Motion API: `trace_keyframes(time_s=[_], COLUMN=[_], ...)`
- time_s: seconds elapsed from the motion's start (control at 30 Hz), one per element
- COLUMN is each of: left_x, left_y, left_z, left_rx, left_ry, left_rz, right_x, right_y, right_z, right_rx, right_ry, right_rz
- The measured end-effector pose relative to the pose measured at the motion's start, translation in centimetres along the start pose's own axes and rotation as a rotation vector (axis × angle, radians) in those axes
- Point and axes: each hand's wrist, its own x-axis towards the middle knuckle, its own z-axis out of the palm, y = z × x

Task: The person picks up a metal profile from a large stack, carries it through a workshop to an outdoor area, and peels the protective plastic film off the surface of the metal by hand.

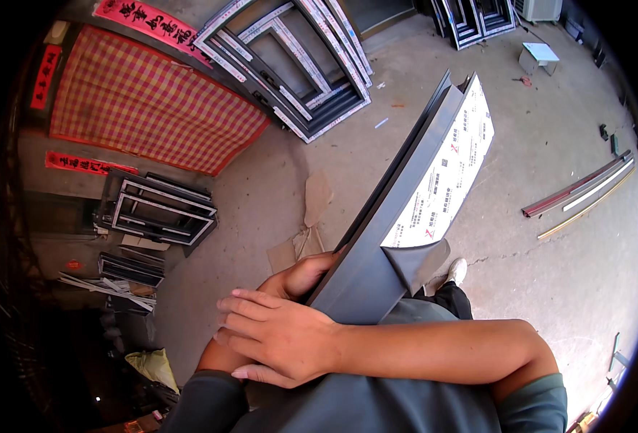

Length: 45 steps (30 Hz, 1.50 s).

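A long dark grey window-frame profile [376, 238] slants up and away from my body, its near end against my shirt. White printed protective film [445, 173] covers its right face. At the lower end of that film a grey flap [414, 264] curls outward, baring the grey surface below. My left hand [303, 278] grips the profile's left edge near its lower end; part of its fingers are hidden behind it. Across my body lies my right forearm, and my right hand [283, 339] rests over the left wrist with fingers stretched and apart, holding nothing.
Assembled window frames [297, 65] lean at the back wall by a checkered curtain [153, 101]. Smaller frames [163, 209] stand at left. Cardboard pieces [317, 198] lie on the concrete floor. Loose strips [582, 187] and a small white-topped stool [540, 54] are at right.
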Motion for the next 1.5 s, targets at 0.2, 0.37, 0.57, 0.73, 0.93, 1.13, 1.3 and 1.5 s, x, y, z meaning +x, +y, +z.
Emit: trace_keyframes(time_s=[0.2,0.37,0.57,0.73,0.93,1.13,1.3,1.5], left_x=[-0.1,0.1,0.4,0.6,-0.6,-4.5,-8.8,-10.9], left_y=[-0.5,-0.9,-1.1,-1.4,-1.2,4.7,8.9,12.9], left_z=[-0.1,-0.1,-0.7,-0.3,0.1,-1.7,-0.7,2.6], left_rx=[-0.069,-0.122,-0.156,-0.158,-0.115,0.06,0.077,0.284], left_ry=[0.021,0.046,0.034,0.01,0.038,0.001,-0.042,-0.211], left_rz=[-0.026,-0.046,-0.06,-0.049,0.042,0.282,0.41,0.486], right_x=[0.1,0.4,-1.0,-0.4,-2.5,-3.6,-7.7,-5.2], right_y=[2.1,3.6,2.4,5.1,-0.1,-3.8,-3.9,-4.0], right_z=[-5.8,-8.0,-0.1,-8.7,2.0,-4.7,-8.4,-8.7], right_rx=[-0.214,-0.592,-0.064,-0.381,0.335,0.579,0.168,0.183], right_ry=[0.045,0.132,0.006,0.247,-0.045,-0.122,0.044,0.326], right_rz=[-0.128,0.044,-0.049,0.076,-0.119,0.197,0.677,0.6])
